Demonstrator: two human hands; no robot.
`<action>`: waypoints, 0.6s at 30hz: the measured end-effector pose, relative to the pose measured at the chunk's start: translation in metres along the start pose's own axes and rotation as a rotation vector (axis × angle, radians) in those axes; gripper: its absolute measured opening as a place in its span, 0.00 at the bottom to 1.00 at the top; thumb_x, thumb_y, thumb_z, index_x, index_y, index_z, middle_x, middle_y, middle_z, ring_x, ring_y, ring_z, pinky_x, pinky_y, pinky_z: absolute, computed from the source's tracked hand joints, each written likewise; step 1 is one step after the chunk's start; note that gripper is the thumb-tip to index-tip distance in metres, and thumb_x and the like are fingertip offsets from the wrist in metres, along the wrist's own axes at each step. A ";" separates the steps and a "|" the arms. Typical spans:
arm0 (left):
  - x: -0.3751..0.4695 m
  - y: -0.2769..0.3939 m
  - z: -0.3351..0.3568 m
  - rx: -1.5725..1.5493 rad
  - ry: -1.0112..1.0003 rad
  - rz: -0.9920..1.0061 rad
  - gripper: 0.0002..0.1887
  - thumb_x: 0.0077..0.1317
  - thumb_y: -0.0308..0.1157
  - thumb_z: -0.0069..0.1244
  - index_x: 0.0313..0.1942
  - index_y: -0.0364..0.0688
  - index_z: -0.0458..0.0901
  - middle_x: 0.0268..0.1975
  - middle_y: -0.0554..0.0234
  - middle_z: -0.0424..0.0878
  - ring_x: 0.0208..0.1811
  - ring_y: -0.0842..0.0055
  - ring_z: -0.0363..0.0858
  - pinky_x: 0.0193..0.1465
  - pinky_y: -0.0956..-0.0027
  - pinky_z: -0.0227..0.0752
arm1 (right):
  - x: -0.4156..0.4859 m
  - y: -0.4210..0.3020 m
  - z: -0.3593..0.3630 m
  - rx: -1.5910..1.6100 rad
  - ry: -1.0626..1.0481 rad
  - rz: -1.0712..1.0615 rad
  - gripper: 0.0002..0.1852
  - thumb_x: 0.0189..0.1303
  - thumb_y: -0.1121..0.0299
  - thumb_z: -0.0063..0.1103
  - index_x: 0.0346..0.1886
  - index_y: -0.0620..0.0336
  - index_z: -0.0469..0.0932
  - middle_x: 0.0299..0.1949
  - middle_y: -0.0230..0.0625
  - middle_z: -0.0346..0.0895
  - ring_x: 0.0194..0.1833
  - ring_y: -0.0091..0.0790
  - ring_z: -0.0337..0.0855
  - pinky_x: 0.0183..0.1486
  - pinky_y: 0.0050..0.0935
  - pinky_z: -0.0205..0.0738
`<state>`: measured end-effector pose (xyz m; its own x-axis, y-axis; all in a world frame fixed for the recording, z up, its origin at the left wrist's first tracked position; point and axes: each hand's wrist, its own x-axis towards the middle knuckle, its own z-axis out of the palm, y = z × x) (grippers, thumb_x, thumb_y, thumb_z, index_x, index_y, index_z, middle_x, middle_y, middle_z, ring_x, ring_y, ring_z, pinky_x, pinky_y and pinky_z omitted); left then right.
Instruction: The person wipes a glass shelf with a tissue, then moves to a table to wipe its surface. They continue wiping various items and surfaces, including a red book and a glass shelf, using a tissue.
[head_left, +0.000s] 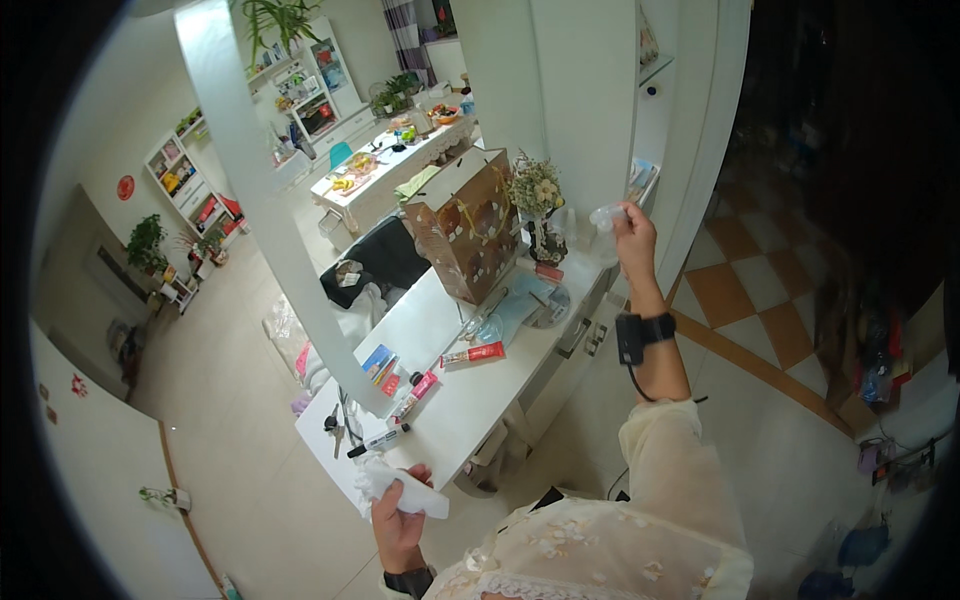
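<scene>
My left hand (401, 517) grips a crumpled white tissue (409, 491) at the near left corner of the white table (457, 390). Off to the right, my right hand (636, 236) is raised over the table's far end and pinches a small clear plastic piece (606, 217); its exact kind is hard to tell. A black marker (380, 440) lies on the tabletop just beyond the tissue. Beside the marker are a pink wrapped stick packet (415, 396), a red stick packet (472, 354) and a bunch of keys (333, 427).
A patterned brown paper gift bag (461, 232) stands on the table, next to a vase of dried flowers (535, 187). A white upright post (277, 210) rises from the table's left side. Drawers with metal handles (577, 337) run along the front. A black chair (382, 259) is behind.
</scene>
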<state>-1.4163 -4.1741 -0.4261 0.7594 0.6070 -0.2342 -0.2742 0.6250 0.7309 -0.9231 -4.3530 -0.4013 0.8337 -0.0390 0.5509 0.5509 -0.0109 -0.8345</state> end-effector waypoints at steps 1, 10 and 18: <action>0.001 -0.004 0.003 0.003 -0.017 -0.027 0.21 0.61 0.30 0.49 0.54 0.34 0.68 0.54 0.44 0.75 0.57 0.58 0.73 0.58 0.57 0.69 | -0.011 -0.020 -0.006 0.174 -0.075 0.103 0.09 0.59 0.74 0.52 0.42 0.63 0.76 0.31 0.39 0.81 0.33 0.35 0.83 0.35 0.29 0.72; 0.035 -0.061 0.032 -0.228 -0.556 -0.462 0.32 0.60 0.37 0.50 0.63 0.34 0.60 0.64 0.52 0.63 0.65 0.59 0.62 0.65 0.48 0.59 | -0.186 -0.145 -0.014 0.889 -0.641 0.626 0.11 0.64 0.78 0.43 0.48 0.68 0.70 0.37 0.40 0.78 0.41 0.37 0.83 0.48 0.33 0.78; 0.021 -0.088 0.032 -0.292 -0.497 -0.630 0.19 0.64 0.30 0.46 0.56 0.38 0.69 0.52 0.54 0.75 0.56 0.60 0.73 0.61 0.51 0.65 | -0.264 -0.157 -0.012 0.978 -0.428 0.582 0.24 0.66 0.71 0.46 0.64 0.67 0.56 0.58 0.43 0.63 0.55 0.37 0.73 0.56 0.34 0.70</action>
<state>-1.3578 -4.2322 -0.4750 0.9732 -0.1395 -0.1827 0.1967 0.9166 0.3480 -1.2300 -4.3527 -0.4153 0.8096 0.5480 0.2104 -0.2677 0.6637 -0.6984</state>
